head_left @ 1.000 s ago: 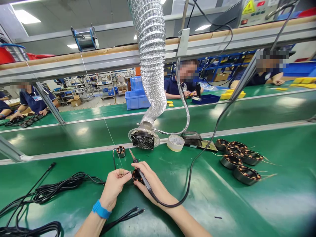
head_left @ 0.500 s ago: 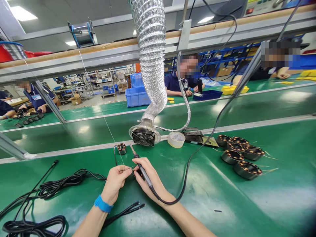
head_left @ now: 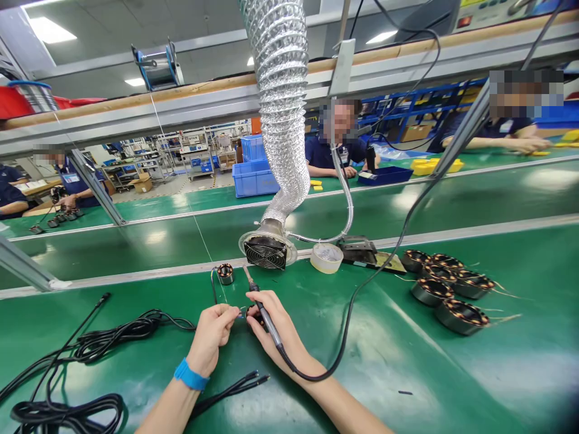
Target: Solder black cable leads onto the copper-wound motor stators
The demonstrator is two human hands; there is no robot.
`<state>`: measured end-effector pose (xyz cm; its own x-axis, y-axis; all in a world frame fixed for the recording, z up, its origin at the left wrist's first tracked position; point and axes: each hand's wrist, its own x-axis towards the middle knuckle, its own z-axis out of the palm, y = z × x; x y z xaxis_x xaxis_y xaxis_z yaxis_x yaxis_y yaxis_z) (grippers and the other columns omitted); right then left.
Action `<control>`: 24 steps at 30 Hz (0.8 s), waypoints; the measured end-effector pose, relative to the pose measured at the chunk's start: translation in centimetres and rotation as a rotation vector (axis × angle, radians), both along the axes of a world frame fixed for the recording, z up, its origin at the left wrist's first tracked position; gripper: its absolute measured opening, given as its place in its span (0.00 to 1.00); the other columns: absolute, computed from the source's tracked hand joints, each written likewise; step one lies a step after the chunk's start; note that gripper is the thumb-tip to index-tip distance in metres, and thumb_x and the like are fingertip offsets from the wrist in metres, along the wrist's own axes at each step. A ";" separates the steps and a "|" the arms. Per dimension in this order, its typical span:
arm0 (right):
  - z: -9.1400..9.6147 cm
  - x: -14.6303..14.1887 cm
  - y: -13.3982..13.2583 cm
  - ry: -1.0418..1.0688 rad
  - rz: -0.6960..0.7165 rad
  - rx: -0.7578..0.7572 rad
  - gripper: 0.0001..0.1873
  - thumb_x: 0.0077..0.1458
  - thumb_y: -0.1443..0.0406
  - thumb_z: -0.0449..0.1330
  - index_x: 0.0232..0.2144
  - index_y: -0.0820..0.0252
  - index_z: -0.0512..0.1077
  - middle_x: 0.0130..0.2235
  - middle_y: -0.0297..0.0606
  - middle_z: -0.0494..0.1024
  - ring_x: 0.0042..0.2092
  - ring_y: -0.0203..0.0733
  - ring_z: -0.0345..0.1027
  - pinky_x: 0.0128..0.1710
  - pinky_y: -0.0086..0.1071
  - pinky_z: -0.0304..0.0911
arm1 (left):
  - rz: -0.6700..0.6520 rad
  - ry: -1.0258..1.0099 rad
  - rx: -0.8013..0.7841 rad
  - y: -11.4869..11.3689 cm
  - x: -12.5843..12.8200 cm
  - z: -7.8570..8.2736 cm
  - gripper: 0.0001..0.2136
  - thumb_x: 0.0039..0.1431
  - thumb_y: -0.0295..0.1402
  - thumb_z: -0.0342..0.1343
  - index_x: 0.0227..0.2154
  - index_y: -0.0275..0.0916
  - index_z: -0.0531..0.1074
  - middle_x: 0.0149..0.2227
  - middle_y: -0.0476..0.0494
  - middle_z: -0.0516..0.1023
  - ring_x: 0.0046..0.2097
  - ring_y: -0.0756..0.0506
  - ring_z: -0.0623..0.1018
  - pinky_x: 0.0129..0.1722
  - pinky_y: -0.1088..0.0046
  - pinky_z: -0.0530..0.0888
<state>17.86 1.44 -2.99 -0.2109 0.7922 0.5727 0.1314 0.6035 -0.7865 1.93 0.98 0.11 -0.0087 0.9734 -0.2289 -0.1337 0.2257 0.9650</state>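
My right hand (head_left: 274, 322) is closed around a soldering iron (head_left: 270, 324), its tip pointing up and away from me. The same hand's fingers also steady a small motor stator (head_left: 252, 313), which they partly hide. Just left of it, my left hand (head_left: 216, 331) pinches a thin solder wire (head_left: 205, 244) that runs down from a spool (head_left: 158, 67) on the overhead rail. Short wire ends show between the left fingertips and the stator. A second small stator (head_left: 225, 273), with coloured leads, sits beyond my hands.
A fume extractor fan (head_left: 265, 253) hangs beyond the iron, beside a tape roll (head_left: 326, 258) and a soldering-iron stand (head_left: 362, 252). Larger stators (head_left: 462, 316) cluster at right. Coiled black cables (head_left: 113, 334) lie at left, cable ends (head_left: 244, 383) nearer me. Co-workers (head_left: 337, 150) sit across the bench.
The view has shifted slightly. My left fingertips stay close to the small stator, more of which now shows. The soldering iron remains in my right hand.
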 end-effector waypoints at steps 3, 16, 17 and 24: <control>0.1 -0.1 -0.1 -0.011 -0.014 0.005 0.23 0.60 0.75 0.52 0.54 0.50 0.64 0.46 0.38 0.65 0.38 0.35 0.70 0.45 0.33 0.71 | 0.011 0.050 0.018 -0.2 0.5 -0.1 0.27 0.41 0.52 0.69 0.18 0.40 0.58 0.16 0.62 0.50 0.18 0.59 0.46 0.17 0.77 0.41; 0.2 -0.3 -0.2 -0.050 -0.023 0.121 0.23 0.60 0.76 0.52 0.54 0.50 0.65 0.45 0.38 0.66 0.37 0.36 0.71 0.43 0.33 0.73 | -0.023 0.081 0.046 -0.3 -0.1 0.3 0.28 0.40 0.56 0.68 0.18 0.39 0.59 0.18 0.60 0.53 0.19 0.58 0.48 0.18 0.77 0.43; 0.2 -0.4 -0.2 -0.059 -0.037 0.140 0.23 0.61 0.76 0.52 0.54 0.50 0.65 0.45 0.39 0.66 0.38 0.36 0.71 0.43 0.33 0.73 | -0.017 0.094 0.051 -0.4 -0.1 0.3 0.28 0.40 0.57 0.67 0.18 0.39 0.59 0.18 0.60 0.52 0.19 0.58 0.48 0.18 0.77 0.43; -0.4 -0.4 0.1 -0.184 -0.121 0.271 0.22 0.63 0.74 0.52 0.57 0.51 0.64 0.46 0.42 0.68 0.40 0.40 0.74 0.42 0.33 0.73 | -0.017 0.212 0.095 -0.4 0.0 0.3 0.26 0.43 0.58 0.64 0.21 0.38 0.65 0.18 0.59 0.54 0.20 0.56 0.50 0.19 0.76 0.47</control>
